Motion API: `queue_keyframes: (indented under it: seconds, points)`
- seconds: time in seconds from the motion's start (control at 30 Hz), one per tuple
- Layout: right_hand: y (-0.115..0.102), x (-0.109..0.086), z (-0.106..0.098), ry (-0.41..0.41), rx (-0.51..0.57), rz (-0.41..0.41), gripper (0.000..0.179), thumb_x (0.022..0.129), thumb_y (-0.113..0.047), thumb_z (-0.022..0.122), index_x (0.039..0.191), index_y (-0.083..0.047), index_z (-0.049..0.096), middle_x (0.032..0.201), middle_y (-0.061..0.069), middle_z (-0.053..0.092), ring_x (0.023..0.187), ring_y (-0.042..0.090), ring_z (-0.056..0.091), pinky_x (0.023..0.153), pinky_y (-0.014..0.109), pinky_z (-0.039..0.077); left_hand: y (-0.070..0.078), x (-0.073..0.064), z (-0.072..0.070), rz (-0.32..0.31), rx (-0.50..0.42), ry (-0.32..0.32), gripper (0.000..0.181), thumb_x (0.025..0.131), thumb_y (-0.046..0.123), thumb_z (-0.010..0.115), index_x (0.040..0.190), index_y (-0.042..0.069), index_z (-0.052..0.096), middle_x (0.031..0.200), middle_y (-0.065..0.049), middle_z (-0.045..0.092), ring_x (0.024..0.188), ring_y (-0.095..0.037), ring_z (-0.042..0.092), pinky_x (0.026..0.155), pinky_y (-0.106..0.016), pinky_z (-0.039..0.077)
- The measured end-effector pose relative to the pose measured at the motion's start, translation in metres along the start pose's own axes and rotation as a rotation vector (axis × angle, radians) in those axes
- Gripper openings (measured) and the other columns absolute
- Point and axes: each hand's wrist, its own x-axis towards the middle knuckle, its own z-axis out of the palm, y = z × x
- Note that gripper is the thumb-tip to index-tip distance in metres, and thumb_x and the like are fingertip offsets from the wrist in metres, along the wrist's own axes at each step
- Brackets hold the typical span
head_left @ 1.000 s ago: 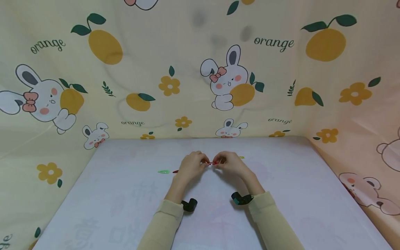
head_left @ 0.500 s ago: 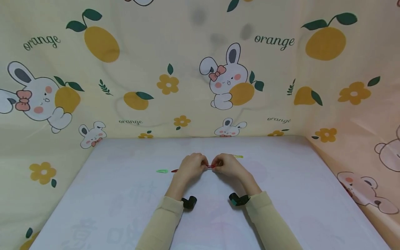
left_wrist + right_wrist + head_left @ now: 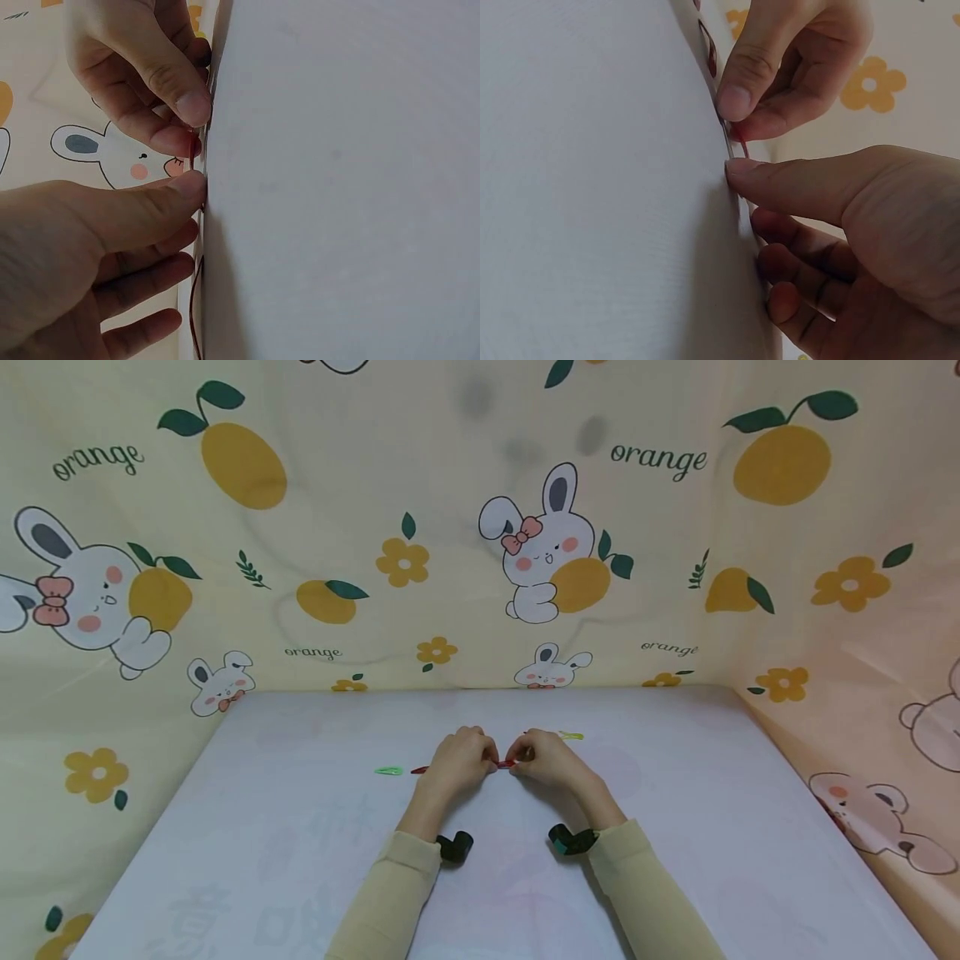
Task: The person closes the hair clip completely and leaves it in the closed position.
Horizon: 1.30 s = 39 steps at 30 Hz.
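A red snap hair clip is held between both hands, low over the white table. My left hand pinches its left end between thumb and fingers. At the other end, the thumb and forefinger of my right hand pinch it. Only a short red strip of the clip shows between the fingertips in the right wrist view. Left of my left hand lies a dark red clip, partly covered by it, with a green snap clip farther left.
A yellow clip lies behind my right hand. A cream cloth wall printed with rabbits and oranges stands along the table's back and sides. Black wrist cameras sit near both sleeves.
Both hands have come slightly nearer with the red hair clip, bringing it lower toward the table. More of the yellow clip shows behind the right hand. The view has shifted a little.
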Motion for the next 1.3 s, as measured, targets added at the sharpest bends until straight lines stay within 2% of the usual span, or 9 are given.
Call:
queue_keyframes:
  seconds: [0.2,0.57,0.77,0.9,1.0,1.13,1.3]
  points:
    - [0.0,-0.003,-0.001,-0.007,-0.01,-0.026,0.01,0.088,-0.004,0.08,0.097,-0.009,0.08,0.093,0.0,0.066,0.083,0.013,0.059,0.075,0.033,0.05,0.002,-0.001,0.001,-0.015,-0.011,-0.001,0.005,0.09,0.016,0.082,0.095,0.015,0.081,0.091,0.001,0.065,0.095,-0.023,0.062,0.082,-0.04,0.052]
    - [-0.003,-0.007,-0.001,-0.006,0.003,-0.017,0.012,0.088,-0.004,0.081,0.099,-0.008,0.079,0.093,0.001,0.066,0.082,0.014,0.058,0.075,0.033,0.049,0.004,-0.004,0.001,-0.02,-0.019,-0.014,0.005,0.092,0.016,0.081,0.096,0.015,0.081,0.095,0.0,0.066,0.097,-0.022,0.061,0.084,-0.04,0.052]
    - [-0.006,-0.006,-0.004,-0.01,0.034,0.0,0.019,0.088,-0.007,0.082,0.106,-0.007,0.077,0.096,0.001,0.067,0.085,0.016,0.059,0.077,0.035,0.05,0.003,-0.004,-0.003,-0.048,-0.018,-0.036,0.015,0.093,0.021,0.079,0.105,0.013,0.079,0.102,-0.002,0.068,0.1,-0.024,0.062,0.088,-0.042,0.053]
    - [-0.003,-0.008,-0.01,0.008,0.065,0.009,0.022,0.09,-0.008,0.079,0.112,-0.008,0.076,0.103,0.001,0.07,0.09,0.016,0.064,0.082,0.036,0.053,0.003,-0.004,-0.004,-0.075,-0.059,-0.033,0.023,0.095,0.023,0.077,0.114,0.011,0.076,0.107,-0.004,0.07,0.104,-0.024,0.063,0.092,-0.043,0.052]
    - [0.0,-0.011,-0.018,0.06,0.117,0.011,0.025,0.092,-0.009,0.076,0.117,-0.007,0.074,0.111,0.004,0.073,0.096,0.019,0.067,0.085,0.039,0.054,0.004,-0.004,-0.004,-0.079,-0.087,-0.004,0.027,0.098,0.025,0.074,0.12,0.01,0.074,0.113,-0.005,0.07,0.11,-0.026,0.064,0.096,-0.045,0.052]
    - [0.001,-0.015,-0.027,0.176,0.195,0.007,0.028,0.094,-0.011,0.076,0.122,-0.006,0.073,0.119,0.008,0.074,0.103,0.024,0.07,0.089,0.043,0.055,0.005,-0.002,-0.004,-0.086,-0.114,0.05,0.029,0.1,0.025,0.07,0.124,0.011,0.072,0.12,-0.004,0.07,0.117,-0.026,0.063,0.099,-0.045,0.051]
    - [0.0,-0.016,-0.034,0.332,0.292,-0.014,0.028,0.096,-0.012,0.076,0.124,-0.01,0.072,0.123,0.011,0.073,0.107,0.027,0.071,0.095,0.045,0.055,0.006,0.001,-0.004,-0.094,-0.162,0.152,0.027,0.1,0.022,0.07,0.125,0.012,0.072,0.121,-0.003,0.071,0.112,-0.025,0.066,0.094,-0.044,0.053]
